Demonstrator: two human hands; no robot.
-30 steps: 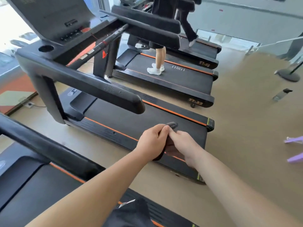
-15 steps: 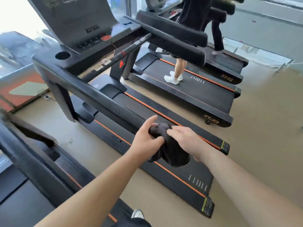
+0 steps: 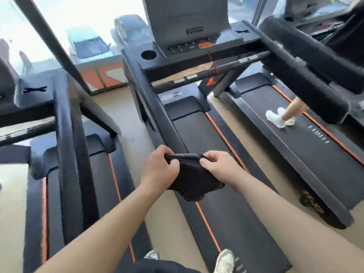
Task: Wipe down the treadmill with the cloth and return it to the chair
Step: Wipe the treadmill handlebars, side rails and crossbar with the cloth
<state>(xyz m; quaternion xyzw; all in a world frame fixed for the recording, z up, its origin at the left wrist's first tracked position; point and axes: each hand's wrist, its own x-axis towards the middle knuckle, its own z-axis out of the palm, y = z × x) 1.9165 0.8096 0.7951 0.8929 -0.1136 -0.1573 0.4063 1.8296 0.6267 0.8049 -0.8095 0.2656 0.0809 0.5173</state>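
Treadmills fill the room, three abreast on a tan floor (image 3: pixel 130 123) before a bright window (image 3: pixel 88 42) with parked cars outside. The middle treadmill (image 3: pixel 193 131) is black with two orange stripes along its deck; a small logo on its motor cover and orange lettering on the rear of the right treadmill (image 3: pixel 305 154) are too blurred to read. The left treadmill (image 3: pixel 65 134) stands just beside the middle one. On the middle treadmill's console sit one round cup holder (image 3: pixel 149 54) and one orange button (image 3: pixel 203 45). A person's legs in two white trainers (image 3: pixel 275 117) stand on the right machine's belt. One dark cloth (image 3: pixel 194 178) hangs over the middle treadmill's left edge, near its left handrail's end, bunched along its top edge, where the left hand (image 3: pixel 159 172) and right hand (image 3: pixel 218 166) each pinch it with curled fingers. Two grey shoes (image 3: pixel 224 260) show at the middle treadmill's rear.
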